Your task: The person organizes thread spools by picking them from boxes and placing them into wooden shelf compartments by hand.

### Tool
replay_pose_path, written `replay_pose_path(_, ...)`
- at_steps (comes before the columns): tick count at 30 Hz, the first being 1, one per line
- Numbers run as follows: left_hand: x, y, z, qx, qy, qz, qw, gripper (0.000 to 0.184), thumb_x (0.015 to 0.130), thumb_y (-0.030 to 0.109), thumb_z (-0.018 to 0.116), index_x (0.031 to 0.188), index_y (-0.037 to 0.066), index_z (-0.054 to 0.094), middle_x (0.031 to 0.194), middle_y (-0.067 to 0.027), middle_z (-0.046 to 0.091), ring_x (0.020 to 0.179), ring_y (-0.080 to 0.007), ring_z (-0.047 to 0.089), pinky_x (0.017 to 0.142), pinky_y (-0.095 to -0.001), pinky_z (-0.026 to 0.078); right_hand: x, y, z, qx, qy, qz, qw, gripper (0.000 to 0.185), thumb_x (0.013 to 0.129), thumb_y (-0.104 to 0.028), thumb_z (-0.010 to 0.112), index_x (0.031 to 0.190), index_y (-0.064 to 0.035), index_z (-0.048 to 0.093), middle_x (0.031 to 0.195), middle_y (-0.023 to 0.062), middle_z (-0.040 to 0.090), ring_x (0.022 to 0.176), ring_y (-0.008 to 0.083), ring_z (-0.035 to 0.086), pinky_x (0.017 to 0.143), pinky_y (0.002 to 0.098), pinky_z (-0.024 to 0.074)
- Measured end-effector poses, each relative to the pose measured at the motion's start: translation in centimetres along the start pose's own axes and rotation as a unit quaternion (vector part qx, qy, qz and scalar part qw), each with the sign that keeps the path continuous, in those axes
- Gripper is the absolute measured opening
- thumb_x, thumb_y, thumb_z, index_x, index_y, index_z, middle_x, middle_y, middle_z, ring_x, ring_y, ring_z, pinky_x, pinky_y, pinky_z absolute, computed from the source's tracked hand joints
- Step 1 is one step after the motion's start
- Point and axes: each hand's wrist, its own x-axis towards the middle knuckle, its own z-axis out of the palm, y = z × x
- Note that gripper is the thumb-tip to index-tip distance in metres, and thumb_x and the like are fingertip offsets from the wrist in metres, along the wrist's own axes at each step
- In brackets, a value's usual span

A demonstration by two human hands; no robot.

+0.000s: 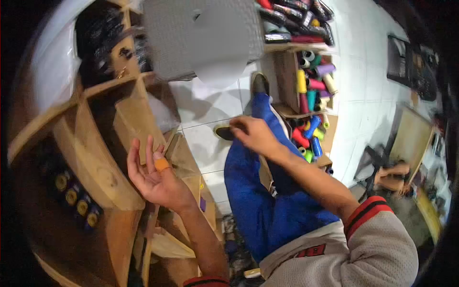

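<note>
My left hand point(158, 184) is palm up beside the wooden shelf unit point(107, 174), its fingers spread and nothing held. An orange band point(161, 164) sits around its thumb. My right hand point(257, 136) hovers over my blue-trousered leg, with fingers loosely bent and apart. I see nothing in it. Open wooden compartments point(136, 122) lie just beyond my left fingertips.
Cardboard boxes point(285, 81) of colourful thread cones point(313, 85) line the right side, with dark wrapped spools point(291, 14) above. A grey textured container point(167, 38) stands ahead on white floor tiles point(205, 148). Round gold-marked items point(71, 197) occupy the left shelf.
</note>
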Motion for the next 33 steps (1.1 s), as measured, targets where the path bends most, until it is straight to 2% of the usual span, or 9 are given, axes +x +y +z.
replay_pose_path(5,-1.9,1.1,4.0,-0.045,-0.155,-0.010,0.987,0.042,0.087,-0.006,0.051,0.127,-0.007,0.038,0.129,-0.0200,0.046,0.109,-0.0311,0.057,0.087,-0.0349,0.050,-8.9,9.1,-5.3,0.034,0.095,0.132,0.986,0.024,0.082,-0.013,0.060,0.103,-0.0010,0.062,0.094,0.0154,0.067,0.087,0.0247,0.066,0.079,0.0337,0.0499)
replay_pose_path(10,-4.6,-1.4,6.0,-0.027,-0.293,-0.034,0.955,0.041,0.088,-0.004,0.050,0.128,-0.001,0.041,0.127,-0.0178,0.048,0.107,-0.0290,0.058,0.084,-0.0330,0.050,-13.9,20.6,-7.4,0.011,0.315,0.329,0.890,0.031,0.079,-0.021,0.065,0.104,-0.0020,0.063,0.088,0.0158,0.066,0.084,0.0269,0.064,0.075,0.0358,0.0490)
replay_pose_path(12,-5.8,-2.5,7.0,-0.009,-0.325,-0.066,0.943,0.040,0.088,-0.004,0.051,0.127,-0.001,0.043,0.125,-0.0169,0.051,0.106,-0.0260,0.059,0.085,-0.0316,0.050,-15.4,24.3,-8.3,-0.212,0.348,0.304,0.861,0.046,0.074,-0.019,0.069,0.113,0.0009,0.055,0.102,0.0208,0.060,0.094,0.0369,0.058,0.084,0.0423,0.0461)
replay_pose_path(17,-10.2,-7.8,10.7,0.051,-0.455,-0.081,0.886,0.036,0.085,-0.003,0.055,0.121,-0.001,0.050,0.118,-0.0146,0.057,0.101,-0.0202,0.061,0.081,-0.0292,0.050,-18.5,29.8,-10.0,-0.297,0.208,0.328,0.872,0.052,0.069,-0.013,0.070,0.115,0.0014,0.050,0.103,0.0260,0.055,0.098,0.0429,0.054,0.087,0.0459,0.0452)
replay_pose_path(21,-16.5,-10.9,17.7,0.092,-0.584,0.132,0.796,0.029,0.080,0.007,0.058,0.109,0.003,0.057,0.109,-0.0143,0.060,0.089,-0.0294,0.063,0.079,-0.0379,0.052,-20.5,35.5,-9.7,-0.292,0.130,0.344,0.883,0.053,0.066,-0.013,0.072,0.112,0.0000,0.051,0.099,0.0233,0.058,0.091,0.0416,0.058,0.080,0.0492,0.0473)
replay_pose_path(25,-22.7,-13.0,25.4,0.096,-0.657,0.384,0.642,0.019,0.079,0.014,0.056,0.096,0.007,0.061,0.109,-0.0091,0.059,0.103,-0.0272,0.057,0.079,-0.0362,0.050,-20.3,32.7,-9.7,-0.286,0.133,0.346,0.884,0.052,0.065,-0.013,0.073,0.111,-0.0017,0.053,0.100,0.0227,0.058,0.090,0.0405,0.058,0.080,0.0488,0.0466)
replay_pose_path(26,-24.1,-13.3,26.8,0.143,-0.678,0.429,0.580,0.022,0.082,0.018,0.054,0.101,0.011,0.062,0.120,-0.0052,0.055,0.116,-0.0247,0.050,0.086,-0.0381,0.047,-21.1,32.8,-9.5,-0.301,0.158,0.298,0.892,0.054,0.063,-0.014,0.074,0.111,-0.0002,0.052,0.098,0.0239,0.058,0.090,0.0413,0.057,0.080,0.0484,0.0463)
replay_pose_path(30,-29.0,-17.1,30.9,0.225,-0.607,0.628,0.432,0.025,0.085,0.024,0.052,0.106,0.021,0.066,0.135,0.0013,0.044,0.131,-0.0249,0.033,0.098,-0.0525,0.036,-23.2,28.9,-10.4,-0.194,0.254,0.303,0.898,0.058,0.063,-0.015,0.071,0.115,0.0018,0.051,0.097,0.0237,0.058,0.091,0.0427,0.056,0.082,0.0466,0.0453)
replay_pose_path(33,-30.4,-19.0,31.9,0.222,-0.574,0.713,0.336,0.026,0.082,0.027,0.054,0.103,0.021,0.067,0.128,0.0018,0.051,0.128,-0.0241,0.036,0.102,-0.0504,0.030,-25.7,26.6,-11.3,-0.025,0.273,0.421,0.865,0.053,0.069,-0.015,0.068,0.115,0.0023,0.050,0.104,0.0183,0.060,0.092,0.0312,0.061,0.083,0.0382,0.0466)
